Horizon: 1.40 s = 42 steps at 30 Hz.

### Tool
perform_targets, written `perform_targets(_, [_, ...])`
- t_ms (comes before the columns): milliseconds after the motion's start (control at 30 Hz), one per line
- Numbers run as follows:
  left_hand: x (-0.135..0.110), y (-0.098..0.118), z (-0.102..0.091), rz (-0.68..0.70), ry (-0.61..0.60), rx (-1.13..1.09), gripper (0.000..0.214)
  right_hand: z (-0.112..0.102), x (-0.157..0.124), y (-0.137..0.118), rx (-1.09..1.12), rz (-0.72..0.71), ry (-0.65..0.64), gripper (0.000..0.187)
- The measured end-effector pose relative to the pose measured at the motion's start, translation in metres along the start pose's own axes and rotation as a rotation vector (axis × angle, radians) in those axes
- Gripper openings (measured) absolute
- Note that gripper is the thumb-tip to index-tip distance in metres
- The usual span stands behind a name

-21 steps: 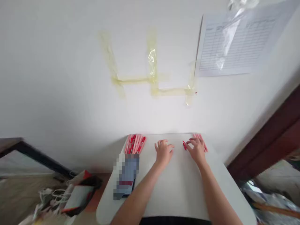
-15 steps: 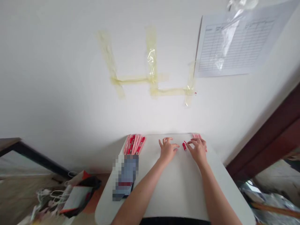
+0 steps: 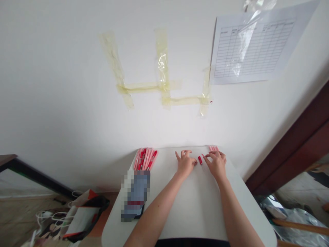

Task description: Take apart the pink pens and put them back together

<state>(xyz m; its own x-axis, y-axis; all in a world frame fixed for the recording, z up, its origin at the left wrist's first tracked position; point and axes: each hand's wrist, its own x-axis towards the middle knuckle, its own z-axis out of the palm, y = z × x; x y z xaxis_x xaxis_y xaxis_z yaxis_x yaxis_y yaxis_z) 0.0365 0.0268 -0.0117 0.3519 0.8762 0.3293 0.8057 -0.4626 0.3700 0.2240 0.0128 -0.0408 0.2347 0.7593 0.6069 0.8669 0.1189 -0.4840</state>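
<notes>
A short red pen part (image 3: 200, 160) lies on the white table between my hands. My left hand (image 3: 186, 164) is just left of it, thumb and forefinger tips drawn together and the other fingers spread. Whatever those tips hold, if anything, is too small to make out. On the other side, my right hand (image 3: 216, 163) pinches a thin red stick (image 3: 203, 155), whose tip shows past the fingertips. Behind that hand several pink pen pieces (image 3: 213, 148) lie at the table's back edge, partly covered by it.
A bundle of red and pink pens (image 3: 146, 159) lies at the table's back left. In front of it is a blurred-out dark object (image 3: 137, 193). The wall (image 3: 84, 120) meets the table's far edge. A bag (image 3: 84, 216) with cables stands on the floor at left.
The thumb and forefinger of my left hand have come closer together. My right hand still holds the thin red stick. The view has shifted slightly.
</notes>
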Motion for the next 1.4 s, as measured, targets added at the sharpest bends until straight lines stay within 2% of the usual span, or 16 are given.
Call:
perform_targets(200, [-0.001,-0.005,-0.004,-0.067,-0.003,0.014,0.009,0.002,0.0,0.002,0.031,-0.033,0.0,0.036])
perform_targets(367, [-0.01,-0.012,-0.013,-0.117,0.069,0.016,0.008,0.002,0.001,-0.001,0.113,-0.161,-0.044,0.034])
perform_targets(533, [-0.025,-0.02,-0.023,-0.161,0.147,0.013,0.004,0.001,-0.001,-0.02,0.144,-0.287,-0.092,0.024])
perform_targets(700, [-0.034,-0.026,-0.031,-0.213,0.206,-0.02,0.002,0.001,-0.008,-0.041,0.145,-0.34,-0.157,0.014])
perform_targets(1067, [-0.045,-0.034,-0.027,-0.203,0.21,-0.052,0.009,0.004,-0.014,-0.054,0.134,-0.393,-0.212,0.009])
perform_targets(1400, [-0.045,-0.033,-0.028,-0.169,0.21,-0.029,0.007,0.006,-0.016,-0.053,0.094,-0.424,-0.228,0.008])
